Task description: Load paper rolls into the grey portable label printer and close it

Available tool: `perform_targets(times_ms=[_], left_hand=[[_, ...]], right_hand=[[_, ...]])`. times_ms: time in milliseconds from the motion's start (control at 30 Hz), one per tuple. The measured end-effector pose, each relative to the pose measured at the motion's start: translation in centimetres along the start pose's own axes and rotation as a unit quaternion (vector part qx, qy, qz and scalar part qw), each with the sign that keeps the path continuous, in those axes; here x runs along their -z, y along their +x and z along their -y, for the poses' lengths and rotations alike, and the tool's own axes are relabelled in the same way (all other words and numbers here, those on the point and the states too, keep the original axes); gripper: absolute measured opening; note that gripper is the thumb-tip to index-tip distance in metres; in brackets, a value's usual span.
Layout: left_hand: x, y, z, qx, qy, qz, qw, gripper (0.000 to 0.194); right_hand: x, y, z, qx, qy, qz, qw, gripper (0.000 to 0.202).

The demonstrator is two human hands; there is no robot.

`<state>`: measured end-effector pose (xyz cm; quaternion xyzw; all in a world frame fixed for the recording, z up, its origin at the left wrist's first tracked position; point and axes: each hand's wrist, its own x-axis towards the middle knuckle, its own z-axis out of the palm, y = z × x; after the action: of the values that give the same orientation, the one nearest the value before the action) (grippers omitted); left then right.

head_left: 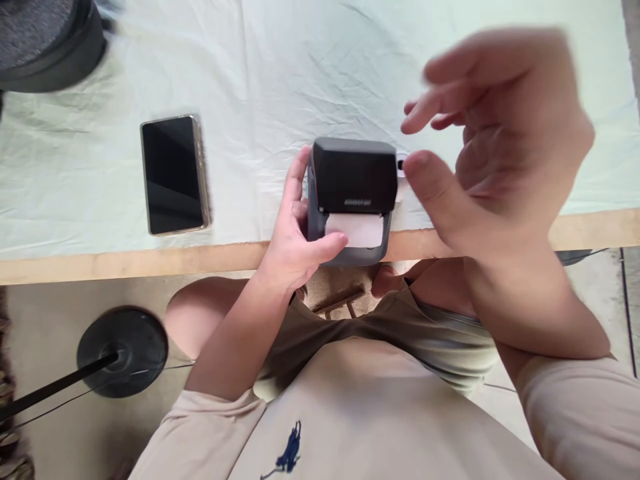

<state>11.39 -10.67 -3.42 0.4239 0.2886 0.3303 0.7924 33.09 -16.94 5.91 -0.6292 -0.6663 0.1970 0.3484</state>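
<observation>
A small black label printer (356, 170) is at the table's front edge, with a strip of white label paper (363, 231) showing at its front slot. My left hand (296, 240) grips the printer's left side, its thumb lying over the paper. To the right, my right hand (500, 133) is raised above the table, fingers curved and apart, holding nothing. Its thumb tip appears close to the printer's right side in the view; motion blurs this hand. A small white item with a dark spot (401, 167) shows partly behind the printer's right side.
A smartphone (173, 175) in a clear case lies screen up on the cloth-covered table (250, 80), left of the printer. A round black object (50, 50) stands at the far left corner. Below the wooden table edge (230, 260), a round black stand base (123, 351) rests on the floor.
</observation>
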Motion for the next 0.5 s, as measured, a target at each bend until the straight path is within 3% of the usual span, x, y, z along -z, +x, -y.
perform_targets(times_ms=[100,167,267,367,500], left_hand=[[-0.3,-0.4,-0.1,0.004,-0.022,-0.007,1.0,0.118],[-0.5,-0.3,-0.1,-0.006,-0.059,-0.004,0.998,0.098],[-0.8,0.2,-0.2,-0.009,-0.126,0.002,0.992,0.05],[-1.3,0.5,-0.5,0.009,-0.147,-0.012,0.989,0.037],[-1.9,0.6,-0.8,0.005,-0.144,-0.08,0.986,0.017]], right_hand=[[-1.1,-0.3,1.1,0.016,-0.041,0.012,0.999,0.029],[-1.9,-0.5,1.4,0.029,-0.065,0.023,0.997,0.023],[-2.8,-0.7,1.2,0.067,-0.088,0.027,0.994,0.018],[-3.3,-0.6,0.5,0.085,-0.09,0.024,0.992,0.02],[-3.3,-0.4,-0.1,0.123,-0.066,0.016,0.99,0.012]])
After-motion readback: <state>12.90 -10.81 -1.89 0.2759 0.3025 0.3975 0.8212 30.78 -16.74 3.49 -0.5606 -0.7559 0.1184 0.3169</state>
